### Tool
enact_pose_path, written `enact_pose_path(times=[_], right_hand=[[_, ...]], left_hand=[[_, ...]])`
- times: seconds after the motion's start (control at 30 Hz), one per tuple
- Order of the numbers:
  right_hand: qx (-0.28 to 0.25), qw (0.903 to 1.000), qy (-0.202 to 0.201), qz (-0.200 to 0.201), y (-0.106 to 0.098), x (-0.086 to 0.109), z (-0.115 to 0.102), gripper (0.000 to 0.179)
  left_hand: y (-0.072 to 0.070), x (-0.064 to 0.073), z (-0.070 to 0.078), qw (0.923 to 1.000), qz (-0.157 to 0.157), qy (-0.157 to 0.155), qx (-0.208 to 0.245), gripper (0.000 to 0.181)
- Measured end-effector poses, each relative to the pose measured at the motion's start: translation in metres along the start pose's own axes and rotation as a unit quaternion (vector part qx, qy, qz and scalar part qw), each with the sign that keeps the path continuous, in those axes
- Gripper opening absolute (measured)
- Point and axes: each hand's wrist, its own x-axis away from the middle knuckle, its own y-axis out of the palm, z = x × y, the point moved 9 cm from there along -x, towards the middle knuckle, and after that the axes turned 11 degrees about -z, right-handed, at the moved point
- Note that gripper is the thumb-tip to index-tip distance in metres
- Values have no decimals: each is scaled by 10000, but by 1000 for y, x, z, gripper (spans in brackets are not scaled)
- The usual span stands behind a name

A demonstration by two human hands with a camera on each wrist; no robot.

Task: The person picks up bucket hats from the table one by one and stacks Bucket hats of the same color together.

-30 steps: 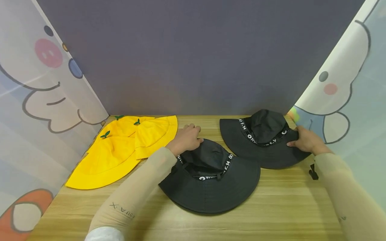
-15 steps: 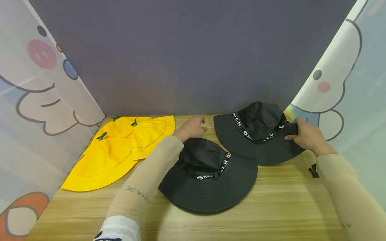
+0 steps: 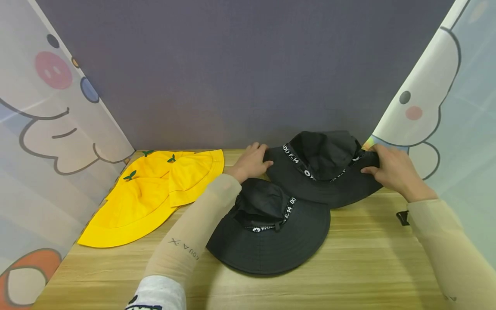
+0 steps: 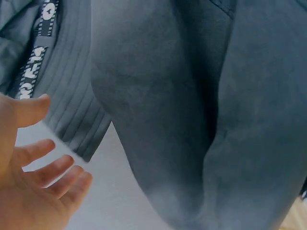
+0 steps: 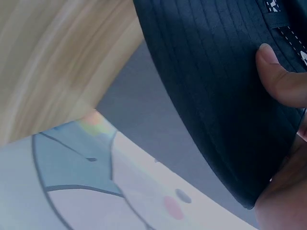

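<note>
At the back right lies a black bucket hat (image 3: 321, 189) with a white-lettered band. My right hand (image 3: 399, 172) pinches its brim at the right end; in the right wrist view the thumb (image 5: 276, 76) presses on the stitched brim (image 5: 206, 96) and the fingers are mostly behind it. My left hand (image 3: 252, 161) is at the brim's left end, its fingers apart and loosely bent in the left wrist view, beside the brim's corner (image 4: 81, 139). A second black bucket hat (image 3: 271, 241) lies nearer on the table, below my left hand, its brim overlapping the first hat in this view.
Several yellow hats (image 3: 143, 206) with green sprouts overlap at the left of the wooden table (image 3: 368, 267). A grey panel (image 3: 248, 73) stands behind, with cartoon-printed side walls left and right. A small black clip (image 3: 403, 217) shows beside the right sleeve.
My right hand has shifted the far black hat leftward and slightly up. My left hand has left the near hat's crown and moved to the far hat's left brim end.
</note>
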Motion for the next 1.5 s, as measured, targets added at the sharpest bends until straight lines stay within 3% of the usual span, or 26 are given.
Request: enact_pose_path(times=[0.2, 0.4, 0.63, 0.93, 1.23, 1.5], right_hand=[[114, 9996, -222, 137, -10, -2, -16, 45], [209, 9985, -426, 290, -16, -5, -25, 40], [437, 9948, -613, 684, -27, -7, -32, 37], [400, 9946, -611, 736, -39, -11, -40, 47], [33, 9979, -475, 437, -47, -18, -47, 49], [-132, 9994, -276, 168, -51, -22, -51, 51]], left_hand=[[-6, -3, 9, 9991, 162, 177, -359, 67], [-1, -5, 13, 9965, 202, 394, -705, 65], [-3, -1, 15, 9965, 268, 589, -526, 52], [-29, 13, 13, 9924, 829, 873, -241, 31], [-61, 33, 13, 9885, 1111, 938, -422, 31], [-76, 45, 12, 9885, 1160, 925, -290, 37]])
